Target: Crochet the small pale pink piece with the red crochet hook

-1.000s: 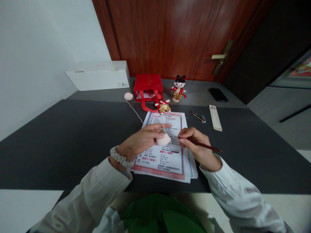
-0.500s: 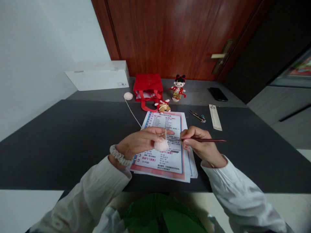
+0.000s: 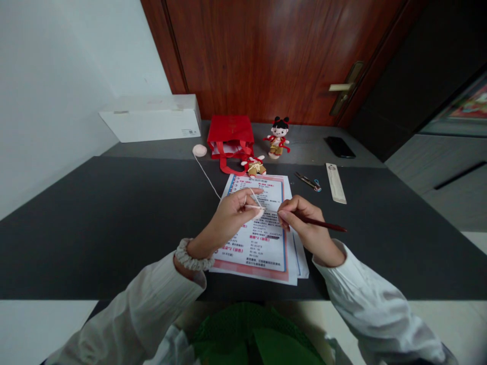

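My left hand [image 3: 228, 220] pinches a small pale pink crocheted piece [image 3: 259, 213], which its fingers mostly hide. My right hand [image 3: 304, 223] grips a crochet hook with a dark red handle [image 3: 323, 224], and its tip sits close to the pink piece. A strand of pale yarn [image 3: 207, 177] runs from a yarn ball [image 3: 199, 150] towards my left hand. Both hands hover over printed pattern sheets [image 3: 262, 253] lying on the dark table [image 3: 95, 228].
Beyond the sheets stand a red gift bag [image 3: 230, 137], a crocheted doll [image 3: 277, 138] and a smaller crocheted figure [image 3: 254, 166]. A phone [image 3: 339, 147], a paper sleeve [image 3: 336, 183], small metal tools [image 3: 306, 181] and a white box [image 3: 150, 117] lie further out.
My left hand has rotated and shifted up, so its fingers now cover more of the pink piece. The hook has tilted from level to sloping down at its far end.
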{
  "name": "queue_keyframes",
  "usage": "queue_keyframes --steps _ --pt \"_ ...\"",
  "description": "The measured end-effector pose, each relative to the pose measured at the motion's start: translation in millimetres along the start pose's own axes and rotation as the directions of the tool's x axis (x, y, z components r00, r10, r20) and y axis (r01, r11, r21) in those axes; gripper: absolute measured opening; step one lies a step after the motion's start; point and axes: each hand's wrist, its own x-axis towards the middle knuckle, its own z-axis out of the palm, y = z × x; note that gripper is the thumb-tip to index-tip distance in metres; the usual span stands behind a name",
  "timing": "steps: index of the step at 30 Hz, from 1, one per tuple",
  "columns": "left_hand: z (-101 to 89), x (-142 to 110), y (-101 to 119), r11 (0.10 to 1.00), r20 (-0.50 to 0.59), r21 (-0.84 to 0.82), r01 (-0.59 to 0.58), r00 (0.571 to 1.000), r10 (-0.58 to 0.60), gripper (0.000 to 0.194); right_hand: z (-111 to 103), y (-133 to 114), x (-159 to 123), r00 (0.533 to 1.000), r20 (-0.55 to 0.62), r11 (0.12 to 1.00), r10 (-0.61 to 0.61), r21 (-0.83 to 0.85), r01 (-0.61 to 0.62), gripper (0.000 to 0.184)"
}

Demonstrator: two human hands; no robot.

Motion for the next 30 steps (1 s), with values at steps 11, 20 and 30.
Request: queue_keyframes --steps 11,20,30 --pt "9.3 -4.4 -8.7 0.951 -0.164 0.293 -0.101 0.974 0.154 0.013 9.9 -3.9 -2.5 0.994 0.008 0.938 -0.107 -0.331 0.104 0.014" --pt "24.9 -7.2 -6.9 0.995 -0.116 0.078 -0.064 0.991 0.073 0.039 9.6 4.6 0.1 0.855 0.279 0.637 -0.436 -0.575 0.513 0.009" --pt "17.8 -1.8 -8.1 0.89 -0.003 -0.4 0.219 0.971 -0.24 0.034 10.9 -3.4 -1.1 0.766 0.477 0.289 -0.431 -0.732 0.617 0.016"
